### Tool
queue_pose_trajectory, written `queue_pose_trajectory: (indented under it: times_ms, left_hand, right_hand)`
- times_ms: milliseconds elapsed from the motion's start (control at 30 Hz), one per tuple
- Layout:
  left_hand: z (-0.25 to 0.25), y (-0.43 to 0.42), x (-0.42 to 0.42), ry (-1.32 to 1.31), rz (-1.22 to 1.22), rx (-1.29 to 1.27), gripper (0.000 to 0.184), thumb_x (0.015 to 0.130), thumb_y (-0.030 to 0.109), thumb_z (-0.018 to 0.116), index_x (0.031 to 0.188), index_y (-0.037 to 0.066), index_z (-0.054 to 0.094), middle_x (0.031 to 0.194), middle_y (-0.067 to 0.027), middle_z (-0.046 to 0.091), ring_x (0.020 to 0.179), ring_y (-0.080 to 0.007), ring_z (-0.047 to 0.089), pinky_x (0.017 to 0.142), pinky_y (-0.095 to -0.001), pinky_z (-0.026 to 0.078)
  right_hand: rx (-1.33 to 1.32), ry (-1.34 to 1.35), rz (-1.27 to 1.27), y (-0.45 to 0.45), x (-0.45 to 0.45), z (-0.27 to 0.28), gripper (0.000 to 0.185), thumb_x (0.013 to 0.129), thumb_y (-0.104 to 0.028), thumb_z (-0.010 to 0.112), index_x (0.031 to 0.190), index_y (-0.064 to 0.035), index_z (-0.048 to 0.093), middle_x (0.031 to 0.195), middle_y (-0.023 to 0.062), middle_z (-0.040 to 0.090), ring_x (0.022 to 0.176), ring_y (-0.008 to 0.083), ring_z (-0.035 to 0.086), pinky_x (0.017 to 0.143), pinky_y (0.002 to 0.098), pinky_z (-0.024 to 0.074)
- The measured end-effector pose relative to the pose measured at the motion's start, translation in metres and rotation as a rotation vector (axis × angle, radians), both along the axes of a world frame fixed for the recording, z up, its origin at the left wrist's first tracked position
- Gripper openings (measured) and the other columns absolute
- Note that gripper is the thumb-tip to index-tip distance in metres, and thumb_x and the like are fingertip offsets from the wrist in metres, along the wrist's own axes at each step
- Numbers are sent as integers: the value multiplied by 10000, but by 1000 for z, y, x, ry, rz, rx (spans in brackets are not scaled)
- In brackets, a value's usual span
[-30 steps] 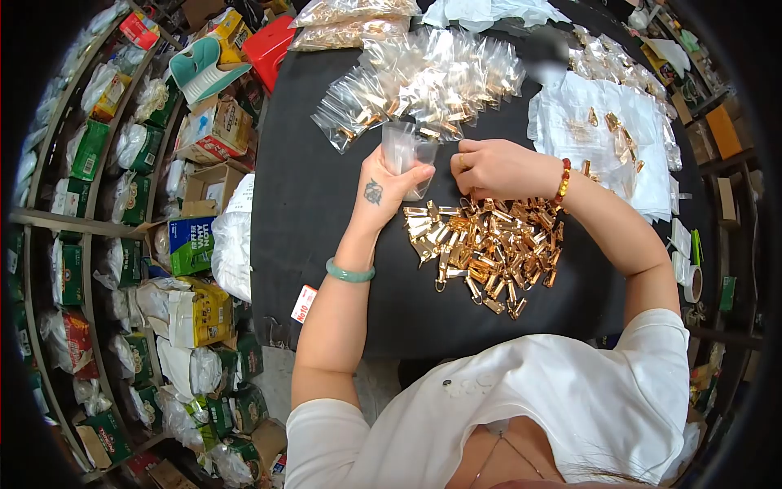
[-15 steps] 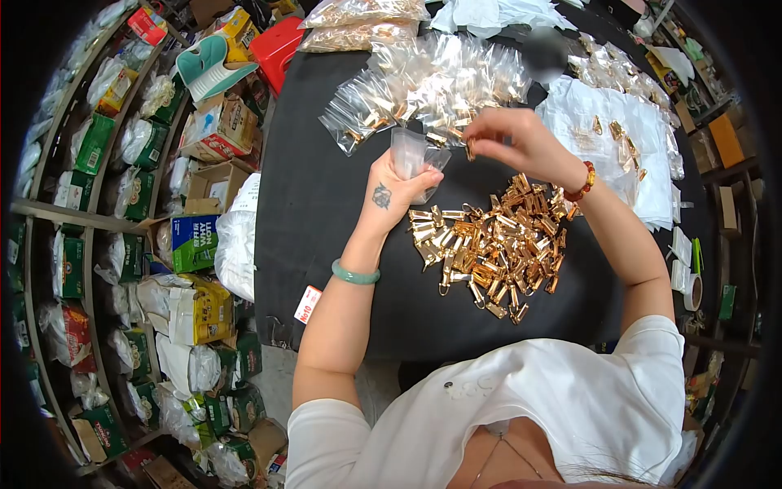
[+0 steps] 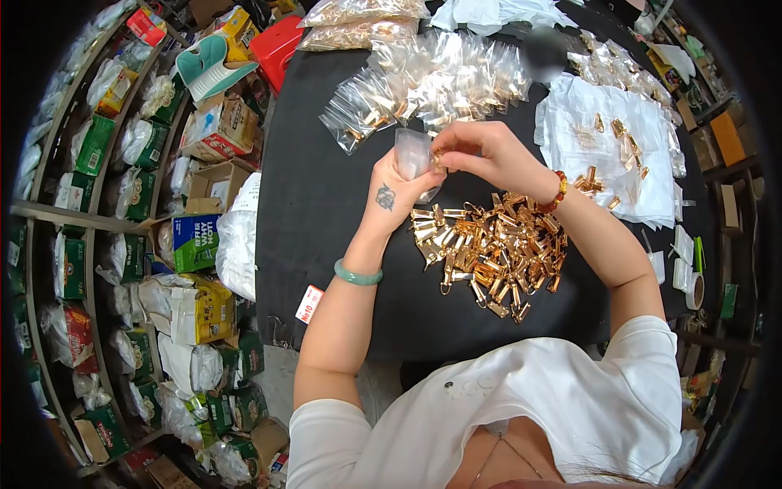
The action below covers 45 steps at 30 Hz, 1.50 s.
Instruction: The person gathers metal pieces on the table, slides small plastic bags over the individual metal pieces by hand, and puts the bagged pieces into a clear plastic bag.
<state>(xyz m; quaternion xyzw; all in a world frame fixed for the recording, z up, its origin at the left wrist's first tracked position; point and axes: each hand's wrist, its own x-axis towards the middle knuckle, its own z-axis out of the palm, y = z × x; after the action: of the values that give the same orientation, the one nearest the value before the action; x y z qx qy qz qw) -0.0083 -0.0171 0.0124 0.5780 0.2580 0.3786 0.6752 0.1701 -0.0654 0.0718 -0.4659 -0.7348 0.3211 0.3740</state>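
My left hand [image 3: 394, 189] is closed on a stack of clear plastic bags [image 3: 413, 155], its thumb across them. Touching the bags' right edge, my right hand [image 3: 481, 155] pinches a small gold metal piece [image 3: 437, 160], partly hidden by the fingers. A loose pile of gold metal clips [image 3: 497, 248] lies on the black table [image 3: 326, 236] below both hands. Beyond my hands lie several filled clear bags [image 3: 456, 77] with gold pieces inside.
White plastic sheeting [image 3: 570, 122] at the right bears a few gold clips. Large bags of gold pieces [image 3: 358, 34] lie at the far edge. A tape roll [image 3: 694, 291] sits at the right edge. Shelves with boxes [image 3: 90, 147] stand left, near a red stool [image 3: 275, 50].
My right hand has moved from the clip pile up past the bags and then left to them, with a gold piece in its fingers. My left hand keeps its hold.
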Motion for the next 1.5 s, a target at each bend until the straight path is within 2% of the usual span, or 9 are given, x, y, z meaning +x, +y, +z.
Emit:
queue_pose_trajectory:
  times_ms: [333,567,700,800,967,1100,1167,1333,1500]
  left_hand:
    - [-12,11,-9,67,-131,31,318,787,24,611,1082,-14,497,961,-81,616,830,-111,584,744,-265,472]
    - [-3,2,-2,67,-55,-71,260,814,37,582,1058,-23,516,922,-84,640,780,-116,609,728,-259,488]
    - [-3,5,-3,125,1,3,253,795,43,634,1022,-18,541,880,-72,650,747,-107,615,705,-246,494]
    - [-3,2,0,99,7,5,259,775,48,671,998,-13,554,857,-58,649,731,-94,607,685,-233,488]
    - [-5,4,-3,8,18,-5,278,741,44,716,966,2,559,823,-25,630,704,-68,577,648,-210,467]
    - [-1,1,-2,59,31,34,276,735,39,720,954,7,555,801,-10,614,687,-62,565,637,-211,462]
    - [1,1,-3,81,36,42,275,734,38,721,950,8,554,794,-7,608,682,-61,562,635,-213,462]
    - [-3,1,1,74,22,10,276,728,33,724,941,2,552,783,-14,611,686,-63,565,639,-219,468]
    - [-2,1,1,19,26,-62,272,718,30,734,925,3,560,781,-14,613,689,-62,565,635,-217,467]
  right_hand:
    - [-112,-5,-107,11,21,0,96,839,-42,613,912,18,594,752,21,626,695,49,575,635,199,473]
    - [-48,89,-277,46,51,-30,109,855,-100,609,875,7,593,728,31,613,673,67,567,605,214,457]
    - [322,-396,-430,45,36,-8,142,853,-150,607,844,-9,596,713,54,598,645,145,574,592,269,448]
    - [33,-417,-246,29,6,0,218,854,-268,598,824,-54,617,707,89,608,616,272,575,617,363,477]
    - [272,-514,-39,20,7,-19,121,817,-187,607,833,-69,629,737,75,591,703,271,574,685,358,475]
    - [240,-427,284,10,45,-9,99,752,-102,643,841,-63,624,847,65,580,832,254,541,761,342,441]
    - [-13,-523,463,-10,52,0,136,724,-95,663,850,-65,623,940,67,571,934,243,511,830,339,417]
    - [-52,-649,417,-25,54,-13,102,751,-89,635,848,-59,621,867,79,607,860,247,576,783,337,454]
    - [-176,-453,150,-19,48,-5,122,776,-101,660,864,-29,615,813,83,632,766,216,615,685,310,483]
